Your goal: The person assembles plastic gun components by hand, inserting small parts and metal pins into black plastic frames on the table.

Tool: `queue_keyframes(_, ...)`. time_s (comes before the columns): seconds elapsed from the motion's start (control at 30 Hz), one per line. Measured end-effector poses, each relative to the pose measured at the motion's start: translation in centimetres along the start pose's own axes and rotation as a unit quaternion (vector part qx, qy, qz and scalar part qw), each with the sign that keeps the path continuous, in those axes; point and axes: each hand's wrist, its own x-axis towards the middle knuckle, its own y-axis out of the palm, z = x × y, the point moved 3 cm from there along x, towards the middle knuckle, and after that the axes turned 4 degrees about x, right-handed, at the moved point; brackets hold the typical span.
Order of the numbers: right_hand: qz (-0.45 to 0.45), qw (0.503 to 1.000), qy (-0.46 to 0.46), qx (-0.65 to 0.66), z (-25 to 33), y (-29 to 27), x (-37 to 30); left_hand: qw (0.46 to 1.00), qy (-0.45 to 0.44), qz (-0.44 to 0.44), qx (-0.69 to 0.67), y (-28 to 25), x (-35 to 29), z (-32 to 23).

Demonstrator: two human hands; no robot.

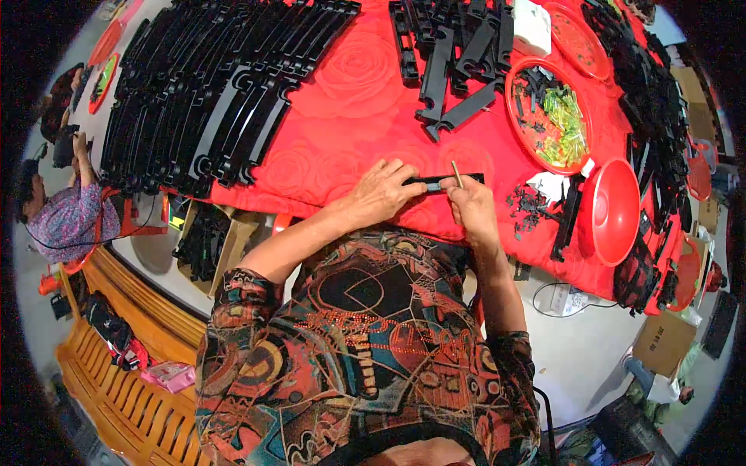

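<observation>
At the near edge of the red-covered table, my left hand [382, 191] holds the left end of a short black plastic strip [427, 180], its fingers closed on it. A pale greyish patch shows on the strip between my hands. My right hand [474, 208] pinches a thin tan stick [456, 172] that points up and away, and its fingertips touch the strip's right part. Fingers hide much of the strip. Right of that hand lie small loose black pieces [525, 211] on the cloth.
Rows of long black plastic parts [179, 101] cover the table's left; more lie piled [458, 54] at the back. A red tray [514, 116] holds green-yellow and black bits. A red bowl [614, 210] stands at the right edge. A wooden bench [132, 388] and another person [70, 217] are left.
</observation>
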Motion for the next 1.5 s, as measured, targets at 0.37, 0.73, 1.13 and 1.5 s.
queue_keyframes(0.37,-0.007,1.0,-0.006,0.001,-0.4,0.5,0.2,0.995,0.039,0.077,-0.05,0.0,1.5,0.9)
queue_keyframes(0.73,-0.009,0.986,-0.109,-0.123,0.5,-1.2,-0.1,0.992,0.027,0.1,-0.076,-0.2,1.8,0.9)
queue_keyframes(1.13,0.038,0.656,-0.379,-0.652,5.6,-0.4,-0.9,0.991,0.013,0.101,-0.085,0.0,1.5,0.9)
queue_keyframes(1.5,0.089,0.609,-0.373,-0.694,5.4,-0.1,0.1,0.993,0.013,0.088,-0.083,0.3,1.5,0.9)
